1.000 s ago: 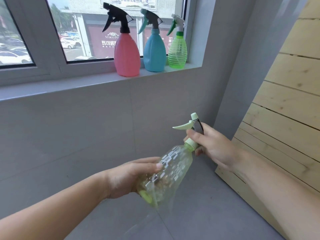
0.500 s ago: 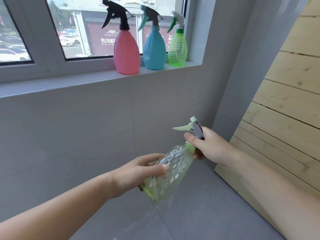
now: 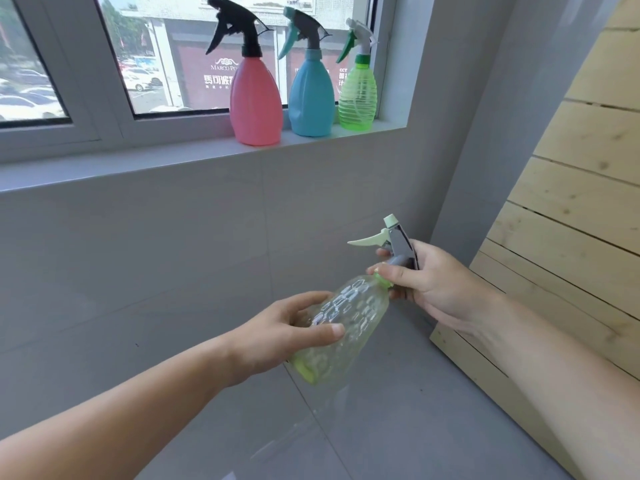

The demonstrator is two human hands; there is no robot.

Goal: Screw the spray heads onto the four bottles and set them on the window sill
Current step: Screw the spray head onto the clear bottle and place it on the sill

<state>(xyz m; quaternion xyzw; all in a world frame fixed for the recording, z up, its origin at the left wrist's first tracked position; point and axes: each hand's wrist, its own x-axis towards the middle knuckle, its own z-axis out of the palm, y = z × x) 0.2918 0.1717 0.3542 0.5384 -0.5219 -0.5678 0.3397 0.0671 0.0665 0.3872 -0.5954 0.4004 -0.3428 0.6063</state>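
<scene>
I hold a clear yellowish bottle (image 3: pixel 349 323) tilted in front of me, its neck pointing up and to the right. My left hand (image 3: pixel 287 336) grips the bottle's body. My right hand (image 3: pixel 426 284) is closed around the collar of its pale green and grey spray head (image 3: pixel 393 242), which sits on the neck. On the window sill (image 3: pixel 145 169) three bottles stand upright with spray heads on: a pink bottle (image 3: pixel 255 102) with a black head, a blue bottle (image 3: pixel 311 98) with a teal head, and a green ribbed bottle (image 3: pixel 357 97) at the right end.
A grey tiled wall (image 3: pixel 173 271) runs under the sill. Pale wooden slats (image 3: pixel 571 209) lean against the wall at the right. The floor (image 3: pixel 381 427) below is grey tile. Window glass sits behind the bottles.
The spray head has turned in my right hand, showing more of its grey side, and sits lower on the neck. Both hands and the bottle stay roughly where they were.
</scene>
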